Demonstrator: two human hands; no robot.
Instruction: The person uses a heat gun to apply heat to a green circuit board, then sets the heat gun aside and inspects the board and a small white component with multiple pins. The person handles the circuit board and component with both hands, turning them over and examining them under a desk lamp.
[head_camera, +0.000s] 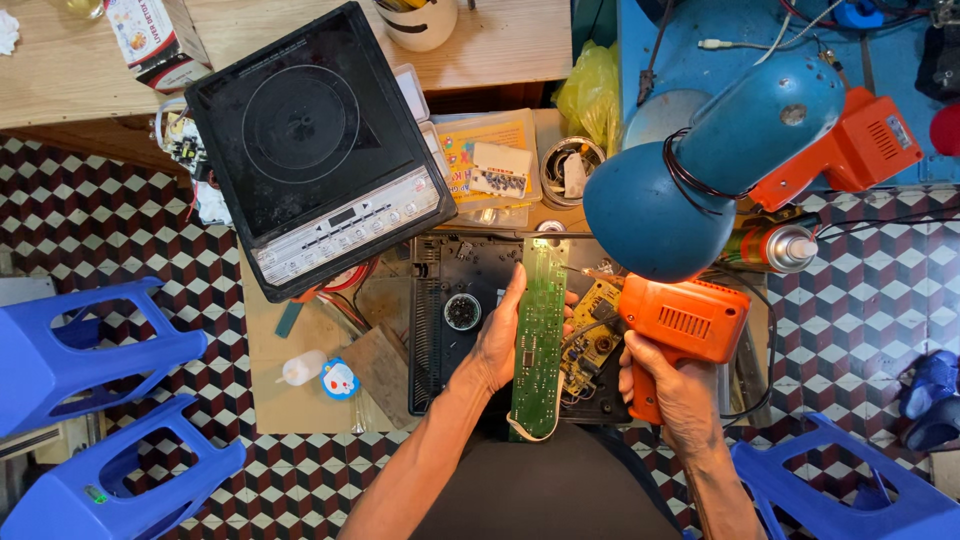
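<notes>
— What sort of place is shown?
— A repair workshop is suggested: an opened cooktop (320, 150), bare circuit boards (540, 335), an orange soldering gun (680, 325) and a blue work lamp (700, 165) are seen over a tiled floor (90, 215).

The blue lamp shade (665, 200) hides the soldering gun (680, 325)'s tip and part of the spray can (775, 245). The green circuit board (540, 335) covers most of the left hand (497, 335)'s fingers; the board's parts are too small to tell.

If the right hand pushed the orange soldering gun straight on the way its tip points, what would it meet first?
The right hand aims the orange soldering gun up and left. Its tip already sits at the long green circuit board in the left hand, so probably that board's upper right edge; depth is uncertain.
</notes>
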